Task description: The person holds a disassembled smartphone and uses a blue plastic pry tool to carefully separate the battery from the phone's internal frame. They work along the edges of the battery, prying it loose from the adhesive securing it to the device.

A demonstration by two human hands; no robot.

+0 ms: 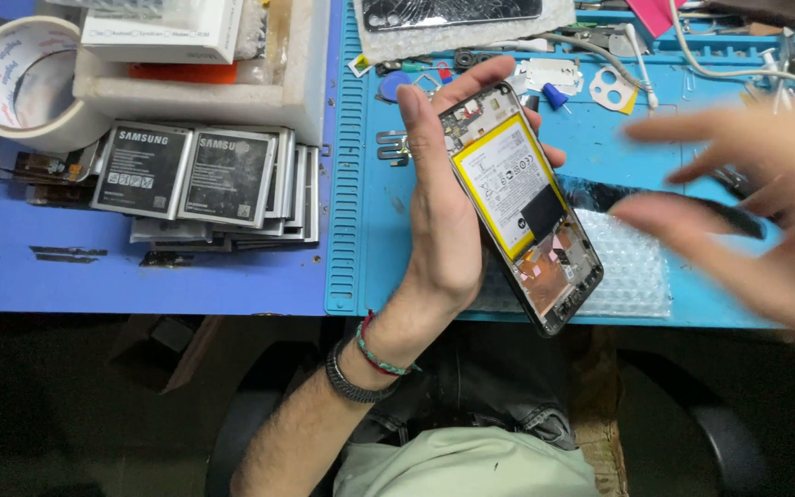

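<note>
tape roll (20, 78): far left, about 10 o'clock from the left hand; white, lying flat on the counter (140, 276)
foam box (186, 87): 11 o'clock of the battery stack; white carton and orange piece inside
battery stack (204, 179): grey flat cells fanned on the blue counter, 9 o'clock of the left hand, well apart from it
repair mat (361, 230): blue ribbed mat, covers the counter from centre to right
left hand (439, 221): grip closed round the opened phone, fingers on its far edge, thumb side on the near edge; two bracelets on the wrist
opened phone (522, 207): held up over the mat, tilted, back cover off; yellow-framed battery (508, 179) seated in the frame, boards showing at top and bottom
step in hand: looks like inspection or teardown of the phone's inside; left hand steadies, right hand comes in
small parts (549, 92): blue bits, screws, metal bracket at 12 o'clock of the phone, by the mat's top trays
cracked screen (453, 11): on bubble wrap at 12 o'clock, top edge
bubble wrap sheet (632, 267): on the mat at 4 o'clock of the phone, dark strip (655, 198) lying above it
right hand (756, 202): blurred, grip open, fingers spread, empties; at 3 o'clock of the phone, not touching it
next move, judged: needs a fine pinch on a connector or the battery edge; a tool likely
in the way: white cables (738, 69) and clutter at 1 o'clock; dark strip under the right hand's reach
</note>
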